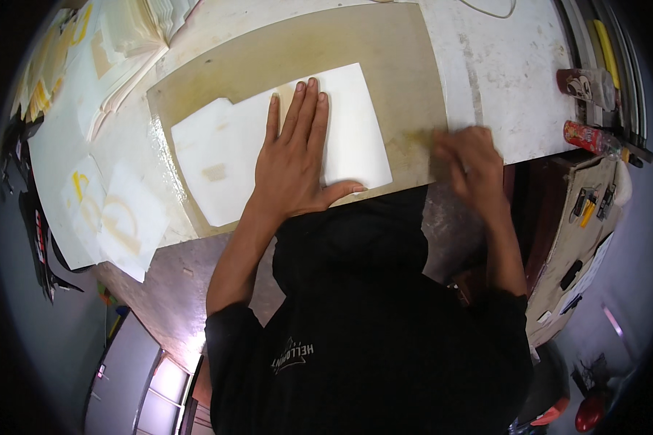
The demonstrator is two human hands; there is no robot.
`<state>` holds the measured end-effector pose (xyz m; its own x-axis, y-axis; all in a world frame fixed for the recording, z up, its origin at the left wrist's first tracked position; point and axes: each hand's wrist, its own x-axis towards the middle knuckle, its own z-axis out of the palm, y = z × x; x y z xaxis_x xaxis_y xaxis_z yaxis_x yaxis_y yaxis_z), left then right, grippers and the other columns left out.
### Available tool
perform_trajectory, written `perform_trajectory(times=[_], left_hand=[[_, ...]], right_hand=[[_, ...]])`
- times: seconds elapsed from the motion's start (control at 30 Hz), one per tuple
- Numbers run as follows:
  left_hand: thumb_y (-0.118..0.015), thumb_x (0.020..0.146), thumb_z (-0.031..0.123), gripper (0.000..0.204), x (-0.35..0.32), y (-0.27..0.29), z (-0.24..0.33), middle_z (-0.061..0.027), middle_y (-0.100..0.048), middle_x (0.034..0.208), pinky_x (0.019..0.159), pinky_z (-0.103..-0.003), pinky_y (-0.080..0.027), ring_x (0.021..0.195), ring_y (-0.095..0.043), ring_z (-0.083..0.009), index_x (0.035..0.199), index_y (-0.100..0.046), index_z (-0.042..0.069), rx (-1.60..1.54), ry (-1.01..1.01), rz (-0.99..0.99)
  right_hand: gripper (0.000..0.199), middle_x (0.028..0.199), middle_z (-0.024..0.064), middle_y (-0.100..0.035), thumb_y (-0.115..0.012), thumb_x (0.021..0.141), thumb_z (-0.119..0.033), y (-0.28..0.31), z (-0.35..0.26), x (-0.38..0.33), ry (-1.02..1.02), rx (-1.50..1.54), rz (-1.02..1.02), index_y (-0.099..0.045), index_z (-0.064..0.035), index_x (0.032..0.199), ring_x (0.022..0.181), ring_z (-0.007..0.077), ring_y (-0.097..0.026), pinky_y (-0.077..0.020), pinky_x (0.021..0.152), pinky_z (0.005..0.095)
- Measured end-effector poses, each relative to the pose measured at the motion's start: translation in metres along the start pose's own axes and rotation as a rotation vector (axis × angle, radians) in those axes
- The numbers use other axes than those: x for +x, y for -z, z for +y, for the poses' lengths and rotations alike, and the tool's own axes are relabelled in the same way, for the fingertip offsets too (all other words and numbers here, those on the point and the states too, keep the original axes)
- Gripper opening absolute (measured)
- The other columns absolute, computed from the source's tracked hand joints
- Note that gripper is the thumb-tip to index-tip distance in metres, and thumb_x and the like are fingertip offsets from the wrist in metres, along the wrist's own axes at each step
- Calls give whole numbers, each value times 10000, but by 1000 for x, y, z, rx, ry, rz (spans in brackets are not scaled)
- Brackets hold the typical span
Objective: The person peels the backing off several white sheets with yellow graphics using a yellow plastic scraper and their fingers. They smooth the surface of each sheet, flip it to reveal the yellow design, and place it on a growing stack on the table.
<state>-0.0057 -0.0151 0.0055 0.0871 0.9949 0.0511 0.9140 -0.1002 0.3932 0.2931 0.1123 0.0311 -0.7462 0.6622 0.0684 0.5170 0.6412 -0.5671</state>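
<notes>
My left hand (290, 159) lies flat with its fingers stretched out over a white paper sheet (359, 138), the thumb along its near edge. The sheet looks folded or layered, with a small step in its far left edge and faint tan patches on its left part. Under it is a yellowish-brown mat (406, 65) on the white table. Beyond the sheet's right side, over the mat's right edge, my right hand (475, 163) is raised with curled fingers. It is somewhat blurred, and whatever it may hold cannot be made out.
Stacked papers (134, 36) and loose sheets with yellow marks (127, 225) lie at the left. A dark-labelled cup (588, 87) and a red-labelled bottle (591, 138) are at the right, beside long rails (620, 72). A brown board (577, 225) holding small tools stands below them.
</notes>
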Motion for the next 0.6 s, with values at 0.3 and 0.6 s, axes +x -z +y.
perform_trajectory(times=[0.3, 0.6], left_hand=[[-577, 970, 433, 819, -6, 8, -23, -252, -324, 1650, 1272, -550, -160, 1552, -250, -445, 1599, -307, -16, -719, 25, 253], [-533, 1047, 304, 632, -27, 27, 24, -239, -416, 1576, 1201, -487, -345, 1471, -414, -348, 1541, -374, -56, -1112, 471, 482]], right_hand=[[405, 1140, 213, -656, -802, 860, -112, -63, -64, 39, -36, 131, 241, -676, 35, 1215, 1024, 381, -634, -525, 887, 445], [348, 1089, 224, -706, -767, 914, -112, -72, -91, 35, -280, 290, 278, -673, 41, 1212, 889, 304, -703, -569, 795, 372]])
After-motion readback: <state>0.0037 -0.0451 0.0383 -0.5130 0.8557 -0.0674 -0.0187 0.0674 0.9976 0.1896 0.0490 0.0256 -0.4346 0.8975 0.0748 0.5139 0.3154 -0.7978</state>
